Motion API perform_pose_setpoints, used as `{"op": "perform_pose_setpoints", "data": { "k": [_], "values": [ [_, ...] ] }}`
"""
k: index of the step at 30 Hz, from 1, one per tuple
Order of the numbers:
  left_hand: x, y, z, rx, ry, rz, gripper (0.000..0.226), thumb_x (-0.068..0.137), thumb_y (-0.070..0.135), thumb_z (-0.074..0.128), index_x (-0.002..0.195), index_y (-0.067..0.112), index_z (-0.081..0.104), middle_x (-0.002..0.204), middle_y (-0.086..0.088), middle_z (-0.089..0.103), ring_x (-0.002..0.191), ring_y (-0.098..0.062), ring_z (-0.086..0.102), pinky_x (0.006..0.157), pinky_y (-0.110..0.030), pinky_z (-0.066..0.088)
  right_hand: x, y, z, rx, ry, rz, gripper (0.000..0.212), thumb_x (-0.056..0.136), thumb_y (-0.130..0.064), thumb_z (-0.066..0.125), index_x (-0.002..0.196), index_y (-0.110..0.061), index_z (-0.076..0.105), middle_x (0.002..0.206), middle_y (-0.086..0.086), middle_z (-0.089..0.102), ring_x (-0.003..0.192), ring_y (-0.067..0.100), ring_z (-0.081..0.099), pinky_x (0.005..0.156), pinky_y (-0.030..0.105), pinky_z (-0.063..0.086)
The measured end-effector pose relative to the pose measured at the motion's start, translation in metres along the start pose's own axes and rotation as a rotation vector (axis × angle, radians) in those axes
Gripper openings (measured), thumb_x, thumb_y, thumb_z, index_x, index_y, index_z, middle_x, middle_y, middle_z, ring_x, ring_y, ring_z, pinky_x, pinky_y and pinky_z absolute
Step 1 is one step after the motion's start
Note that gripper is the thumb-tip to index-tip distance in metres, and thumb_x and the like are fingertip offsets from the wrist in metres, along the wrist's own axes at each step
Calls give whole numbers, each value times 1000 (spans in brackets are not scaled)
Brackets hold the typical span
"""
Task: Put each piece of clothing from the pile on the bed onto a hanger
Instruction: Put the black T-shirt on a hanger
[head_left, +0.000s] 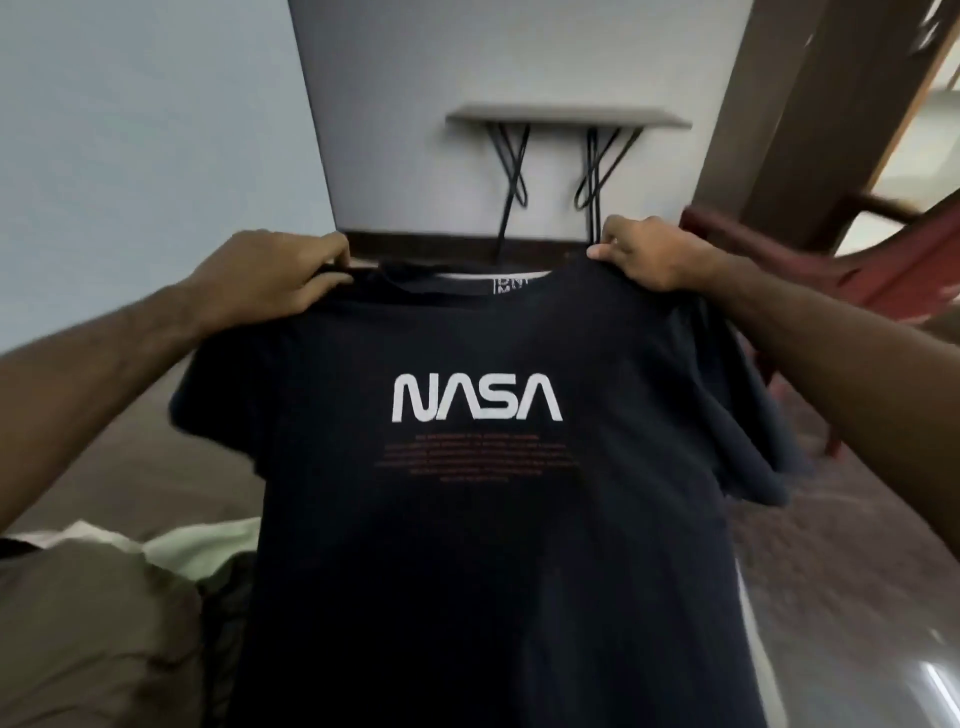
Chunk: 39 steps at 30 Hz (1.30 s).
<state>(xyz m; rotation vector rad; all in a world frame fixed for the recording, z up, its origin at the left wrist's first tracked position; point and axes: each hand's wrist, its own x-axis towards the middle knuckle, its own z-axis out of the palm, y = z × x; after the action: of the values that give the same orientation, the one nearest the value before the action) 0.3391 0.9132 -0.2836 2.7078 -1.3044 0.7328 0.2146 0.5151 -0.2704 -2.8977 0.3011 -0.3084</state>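
T-shirt (483, 519) is dark navy with a big white NASA logo and some faint red lines of text under it, held up in the air in front of the person, front side facing the camera, hanging down over the lower middle of the view. Going left to right: bottom left there's a pile of clothes (104, 613), olive stuff with something pale green on top, partly behind the shirt. The left hand (275, 283) is pinching the shirt's left shoulder tight, the right hand (654, 254) is clamped on the other shoulder. Behind the collar there's a small wall shelf (566, 117) on black wire brackets. A dark red chair (883, 270) sits off to the right.
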Motion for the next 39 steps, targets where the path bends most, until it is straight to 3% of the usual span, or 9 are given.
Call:
{"op": "perform_pose_setpoints", "data": {
  "k": [8,12,15,19,23,27,31,35,39],
  "values": [
    [10,-11,253,-121,-376,-383,8,98,16,52,96,9,55,103,-19,61,93,-39,58,81,-49,48,43,60,234,158,-347,246,71,99,-67,35,133,-7,50,135,20,56,120,36,55,97,43,41],
    [-17,-11,299,-106,-303,-348,28,102,41,44,101,15,53,111,-12,61,105,-36,55,89,-50,43,19,96,242,97,-368,206,64,84,-80,49,98,-18,57,97,0,62,88,20,60,77,38,46],
    [-18,-20,301,-135,-324,-299,32,100,48,46,99,16,50,106,-8,61,103,-33,55,88,-49,44,11,106,239,53,-480,120,51,84,-67,62,91,-17,59,94,-2,63,85,18,59,72,33,43],
    [-23,-18,293,-14,-362,-286,23,101,31,52,95,10,44,92,-16,63,80,-36,58,74,-48,49,12,123,227,68,-358,168,44,85,-55,71,99,-17,54,100,3,58,91,22,55,67,31,40],
    [-34,9,268,372,-254,-289,37,93,31,63,118,5,53,118,-18,54,99,-37,51,83,-50,41,-5,139,217,-227,-132,268,60,87,-59,66,121,-13,48,116,12,59,107,37,57,88,50,47],
    [-66,72,209,63,-197,-203,43,90,32,65,128,14,54,140,-12,46,119,-37,46,92,-58,37,-58,105,203,-214,68,100,56,96,-49,55,136,-10,46,136,17,50,123,42,47,100,57,38],
    [-181,140,149,-202,-603,106,60,94,67,38,145,36,38,163,6,20,149,-23,22,112,-55,28,-183,35,207,-55,-213,-181,70,91,-68,34,144,-23,46,148,6,46,136,31,43,108,50,34],
    [-284,156,119,-108,-973,214,87,78,87,3,153,47,-17,161,19,-24,151,-14,-19,121,-52,6,-301,21,224,-170,-434,-228,98,79,-85,-7,159,-34,18,168,-4,13,155,21,10,123,49,11],
    [-310,153,101,53,-870,-50,95,83,84,35,157,40,-4,168,3,0,151,-33,16,115,-53,28,-363,26,208,-143,-270,149,72,98,-66,29,158,-25,25,162,6,26,146,32,28,115,52,30]
  ]
}}
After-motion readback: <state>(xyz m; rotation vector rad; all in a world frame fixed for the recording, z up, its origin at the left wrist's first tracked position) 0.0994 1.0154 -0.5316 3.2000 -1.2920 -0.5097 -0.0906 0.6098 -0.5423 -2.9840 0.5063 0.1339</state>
